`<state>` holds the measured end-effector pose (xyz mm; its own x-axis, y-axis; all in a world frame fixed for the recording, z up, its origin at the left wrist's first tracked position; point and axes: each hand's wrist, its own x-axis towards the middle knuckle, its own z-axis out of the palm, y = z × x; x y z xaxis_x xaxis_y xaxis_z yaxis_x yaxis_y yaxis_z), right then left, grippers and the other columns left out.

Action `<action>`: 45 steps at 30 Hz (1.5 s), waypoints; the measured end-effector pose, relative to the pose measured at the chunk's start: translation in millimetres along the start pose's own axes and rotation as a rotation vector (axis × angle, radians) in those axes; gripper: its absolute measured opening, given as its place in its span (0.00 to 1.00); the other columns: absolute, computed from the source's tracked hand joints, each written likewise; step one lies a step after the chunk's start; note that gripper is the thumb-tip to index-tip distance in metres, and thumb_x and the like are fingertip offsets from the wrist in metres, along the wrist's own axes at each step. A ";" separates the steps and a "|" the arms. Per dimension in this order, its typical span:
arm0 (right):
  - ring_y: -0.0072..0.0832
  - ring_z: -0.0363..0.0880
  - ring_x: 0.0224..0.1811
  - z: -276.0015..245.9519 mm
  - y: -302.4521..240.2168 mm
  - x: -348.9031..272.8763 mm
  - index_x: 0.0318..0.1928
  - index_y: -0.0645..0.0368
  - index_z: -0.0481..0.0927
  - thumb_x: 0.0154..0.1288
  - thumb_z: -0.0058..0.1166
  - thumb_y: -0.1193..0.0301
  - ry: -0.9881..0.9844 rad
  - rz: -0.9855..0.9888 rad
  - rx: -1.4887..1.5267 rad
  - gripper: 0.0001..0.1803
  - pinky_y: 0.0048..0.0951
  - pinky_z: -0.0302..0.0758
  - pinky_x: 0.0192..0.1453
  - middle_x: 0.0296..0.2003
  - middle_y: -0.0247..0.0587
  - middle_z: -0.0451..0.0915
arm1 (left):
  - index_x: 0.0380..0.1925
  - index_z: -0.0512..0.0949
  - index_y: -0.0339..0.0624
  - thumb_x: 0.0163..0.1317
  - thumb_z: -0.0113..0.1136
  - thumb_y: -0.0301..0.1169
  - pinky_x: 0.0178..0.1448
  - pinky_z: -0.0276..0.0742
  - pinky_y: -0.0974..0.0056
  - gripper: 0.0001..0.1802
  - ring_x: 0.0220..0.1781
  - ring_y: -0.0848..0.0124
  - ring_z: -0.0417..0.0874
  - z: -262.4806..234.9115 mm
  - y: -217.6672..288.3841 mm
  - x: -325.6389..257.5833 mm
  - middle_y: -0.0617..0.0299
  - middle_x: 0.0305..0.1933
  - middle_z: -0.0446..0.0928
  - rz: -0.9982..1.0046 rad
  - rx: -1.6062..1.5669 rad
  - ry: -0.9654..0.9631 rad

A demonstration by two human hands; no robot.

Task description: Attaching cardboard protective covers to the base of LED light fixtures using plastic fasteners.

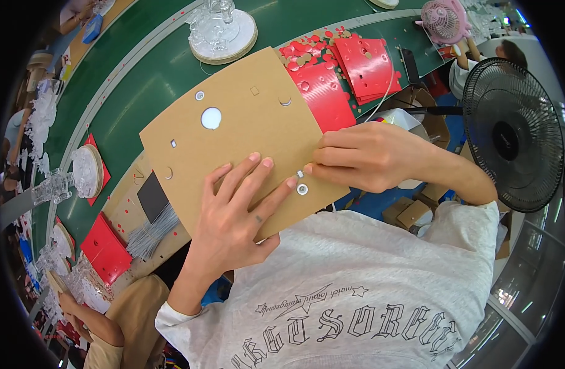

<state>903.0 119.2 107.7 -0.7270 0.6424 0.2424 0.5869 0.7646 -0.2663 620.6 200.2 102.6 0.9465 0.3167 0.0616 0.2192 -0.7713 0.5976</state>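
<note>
A brown cardboard sheet (233, 138) with cut-out holes lies tilted in front of me. Its shape is wide, with a large round hole (211, 118) toward the far left part. My left hand (233, 206) rests flat on the sheet's near part, fingers spread, index fingertip close to a small square cut-out (300, 174). Beside that cut-out is a white ring-like round spot (302, 189). My right hand (368, 157) is closed in a pinch at the sheet's right edge, thumb and fingertips just next to the square cut-out. Whatever it pinches is hidden by the fingers.
Red sheets (365, 67) lie beyond the cardboard, with red and brown round scraps (304, 49). A green conveyor (153, 67) carries clear plastic parts on round white bases (224, 40). Grey wires (154, 232) lie left. A black fan (513, 135) stands right; other people sit nearby.
</note>
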 end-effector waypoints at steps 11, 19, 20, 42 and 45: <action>0.38 0.81 0.39 -1.5 -5.7 -9.6 0.49 0.82 0.80 0.48 0.62 0.76 -0.025 0.033 0.022 0.27 0.34 0.82 0.42 0.38 0.48 0.77 | 0.62 0.82 0.54 0.32 0.76 0.32 0.70 0.67 0.41 0.45 0.73 0.53 0.72 5.0 1.5 1.5 0.51 0.70 0.72 0.020 0.020 0.012; 0.35 0.81 0.39 1.7 -4.7 -11.5 0.51 0.77 0.80 0.49 0.62 0.75 -0.034 0.036 0.001 0.27 0.31 0.83 0.42 0.36 0.42 0.76 | 0.62 0.82 0.54 0.32 0.77 0.32 0.70 0.67 0.41 0.45 0.73 0.53 0.72 7.7 0.1 5.0 0.51 0.70 0.72 0.021 0.006 0.011; 0.33 0.81 0.38 0.7 -5.0 -12.1 0.52 0.75 0.80 0.50 0.61 0.74 -0.049 0.075 0.033 0.26 0.30 0.83 0.39 0.36 0.41 0.75 | 0.62 0.82 0.54 0.32 0.77 0.32 0.70 0.67 0.41 0.45 0.73 0.53 0.72 8.4 0.7 5.8 0.51 0.70 0.73 0.026 0.008 0.014; 0.29 0.81 0.37 11.8 25.4 -23.2 0.47 0.73 0.81 0.51 0.58 0.69 0.056 -0.221 -0.397 0.23 0.28 0.80 0.43 0.39 0.44 0.80 | 0.64 0.80 0.55 0.34 0.78 0.33 0.72 0.66 0.43 0.46 0.73 0.54 0.72 14.5 -6.1 13.4 0.52 0.69 0.72 0.010 0.044 0.019; 0.31 0.82 0.37 15.0 23.3 -23.6 0.47 0.75 0.81 0.51 0.58 0.70 0.070 -0.261 -0.396 0.25 0.28 0.80 0.43 0.39 0.45 0.81 | 0.61 0.82 0.56 0.32 0.73 0.32 0.68 0.68 0.44 0.45 0.71 0.51 0.73 19.4 -8.0 12.3 0.52 0.66 0.74 0.027 0.042 0.053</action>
<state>928.5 121.0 81.7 -0.8506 0.4176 0.3195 0.4882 0.8530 0.1848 635.0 199.6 83.0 0.9386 0.3235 0.1197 0.2048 -0.8018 0.5614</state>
